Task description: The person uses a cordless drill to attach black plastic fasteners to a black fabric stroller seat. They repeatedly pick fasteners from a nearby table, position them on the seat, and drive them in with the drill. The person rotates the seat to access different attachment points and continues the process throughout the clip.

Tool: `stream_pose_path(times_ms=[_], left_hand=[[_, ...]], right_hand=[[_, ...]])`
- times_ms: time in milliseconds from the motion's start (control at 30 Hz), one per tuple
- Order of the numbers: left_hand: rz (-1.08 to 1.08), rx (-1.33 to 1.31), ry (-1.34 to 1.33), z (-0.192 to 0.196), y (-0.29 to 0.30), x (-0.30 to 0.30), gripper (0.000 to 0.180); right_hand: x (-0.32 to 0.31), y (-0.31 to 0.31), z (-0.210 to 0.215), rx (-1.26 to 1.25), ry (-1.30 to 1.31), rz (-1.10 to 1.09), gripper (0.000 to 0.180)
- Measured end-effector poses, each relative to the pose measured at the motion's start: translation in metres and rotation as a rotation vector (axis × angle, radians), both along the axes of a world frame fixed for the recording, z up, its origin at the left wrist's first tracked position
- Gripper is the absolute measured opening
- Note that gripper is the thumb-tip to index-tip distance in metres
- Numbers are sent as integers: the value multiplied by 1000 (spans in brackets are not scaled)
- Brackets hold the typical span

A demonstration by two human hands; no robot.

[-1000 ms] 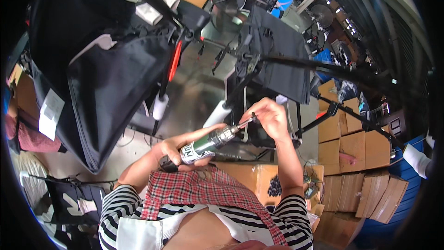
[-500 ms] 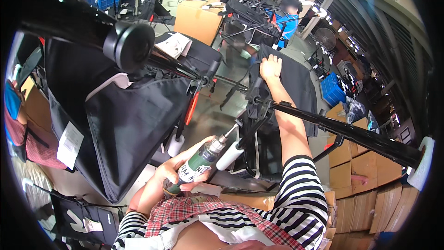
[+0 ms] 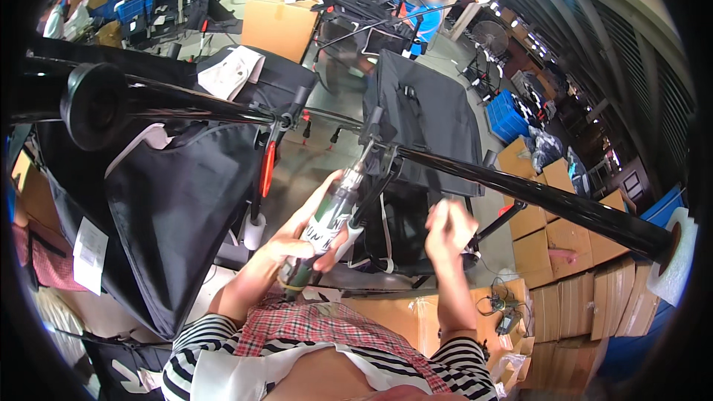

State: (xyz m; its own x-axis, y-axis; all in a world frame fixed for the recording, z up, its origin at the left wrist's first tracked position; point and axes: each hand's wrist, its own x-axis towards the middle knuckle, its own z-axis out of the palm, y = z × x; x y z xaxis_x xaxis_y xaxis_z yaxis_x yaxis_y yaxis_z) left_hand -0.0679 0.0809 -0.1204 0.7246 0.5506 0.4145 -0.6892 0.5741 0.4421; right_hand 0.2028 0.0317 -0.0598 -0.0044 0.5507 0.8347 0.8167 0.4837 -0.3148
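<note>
My left hand (image 3: 308, 245) is wrapped around a green power screwdriver (image 3: 336, 212) with a metal chuck. Its bit points up and meets, or nearly meets, the dark bracket (image 3: 385, 154) on a black metal tube (image 3: 520, 191). My right hand (image 3: 449, 229) hovers near the front of the black fabric panel (image 3: 431, 122), below the tube. Its fingers are curled and slightly blurred, so what they hold is hidden. A dark strap (image 3: 433, 184) runs down toward them. To the left, another black tube (image 3: 200, 104) ends in a round black cap, above draped black fabric (image 3: 178, 208).
An orange-red strip (image 3: 268, 169) hangs by the left joint. White foam (image 3: 674, 256) wraps the right tube's end. Cardboard boxes (image 3: 575, 249) and a blue crate (image 3: 507, 116) stand at right; a large carton (image 3: 278, 21) stands behind. A co-worker in blue (image 3: 425, 21) stands farther back.
My right hand has left the far edge of the black panel and come back toward me, its fingers now curled. The screwdriver has moved up and its bit is now at the bracket.
</note>
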Motion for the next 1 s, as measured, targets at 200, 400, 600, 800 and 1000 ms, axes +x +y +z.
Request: stream_pose_path(times_ms=[200, 400, 600, 800, 1000], left_hand=[[60, 66, -106, 7, 1, 48, 115], [197, 87, -19, 3, -8, 30, 115], [235, 83, -40, 5, -9, 8, 117], [207, 74, -4, 16, -13, -1, 117], [216, 41, 14, 19, -18, -11, 112]], right_hand=[[-69, -44, -18, -127, -215, 235, 13], [-21, -16, 35, -774, -487, 403, 18], [45, 219, 29, -262, -449, -49, 18], [66, 352, -14, -591, -1095, -207, 29], [37, 326, 55, -369, -1405, -407, 34]])
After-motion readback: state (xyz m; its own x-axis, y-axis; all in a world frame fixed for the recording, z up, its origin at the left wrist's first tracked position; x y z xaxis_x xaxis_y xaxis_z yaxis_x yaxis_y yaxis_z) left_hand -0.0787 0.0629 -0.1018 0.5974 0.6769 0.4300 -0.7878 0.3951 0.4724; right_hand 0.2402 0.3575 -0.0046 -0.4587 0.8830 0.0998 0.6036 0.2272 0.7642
